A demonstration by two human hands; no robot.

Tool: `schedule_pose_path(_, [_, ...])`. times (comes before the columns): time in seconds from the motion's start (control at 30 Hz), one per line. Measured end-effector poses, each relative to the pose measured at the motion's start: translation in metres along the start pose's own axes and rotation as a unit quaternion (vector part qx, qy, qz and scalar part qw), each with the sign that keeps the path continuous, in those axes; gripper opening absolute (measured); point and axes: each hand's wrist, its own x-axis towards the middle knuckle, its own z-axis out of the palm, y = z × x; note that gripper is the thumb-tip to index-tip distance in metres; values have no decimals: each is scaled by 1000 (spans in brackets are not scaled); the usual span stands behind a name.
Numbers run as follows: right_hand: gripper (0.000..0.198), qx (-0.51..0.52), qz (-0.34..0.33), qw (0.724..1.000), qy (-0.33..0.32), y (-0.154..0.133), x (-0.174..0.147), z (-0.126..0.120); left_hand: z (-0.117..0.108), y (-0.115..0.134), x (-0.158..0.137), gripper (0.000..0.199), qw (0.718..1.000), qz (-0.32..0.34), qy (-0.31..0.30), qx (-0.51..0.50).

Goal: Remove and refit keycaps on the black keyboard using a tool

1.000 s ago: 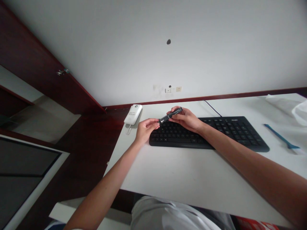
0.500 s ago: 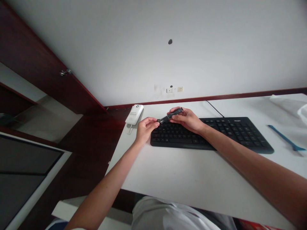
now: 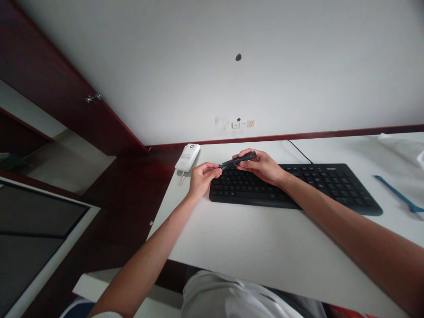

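Note:
A slim black tool (image 3: 233, 163), its kind too small to make out, is held slantwise over the left part of a black keyboard (image 3: 258, 200). My right hand (image 3: 263, 167) is closed around its upper, thicker end. The fingertips of my left hand (image 3: 203, 176) pinch the lower tip, close to the keyboard's upper left corner. My fingers cover parts of the tool. Beneath my right hand and forearm some of the keys are hidden.
A white power bank-like device (image 3: 188, 157) with a short cable lies at the table's left edge. To the right of the keyboard are a thin blue tool (image 3: 395, 193) and crumpled white material (image 3: 402, 148). The keyboard's cable (image 3: 300, 151) runs toward the wall.
The view has shifted slightly. Both hands keep hold of the black tool in nearly the same place, and the tool seems turned a little between the fingers.

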Motion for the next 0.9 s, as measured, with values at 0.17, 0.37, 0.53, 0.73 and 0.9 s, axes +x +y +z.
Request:
schedule_pose_path(0.17, [34, 1, 9, 1000, -2, 1, 1, 0, 0, 1, 0, 30, 1000, 11, 3, 0])
schedule_pose_path(0.37, [33, 5, 16, 1000, 2, 1, 1, -2, 1, 3, -1, 28, 1000, 20, 1, 13])
schedule_pose_path(0.53, [32, -3, 19, 1000, -8, 0, 1, -1, 1, 4, -2, 29, 999, 31, 1, 23])
schedule_pose_path(0.73, [32, -9, 19, 1000, 1, 1, 1, 0, 2, 5, -2, 29, 999, 34, 8, 16])
schedule_pose_path(0.9, [35, -12, 19, 1000, 10, 3, 2, -2, 2, 5, -2, 28, 999, 32, 13, 11])
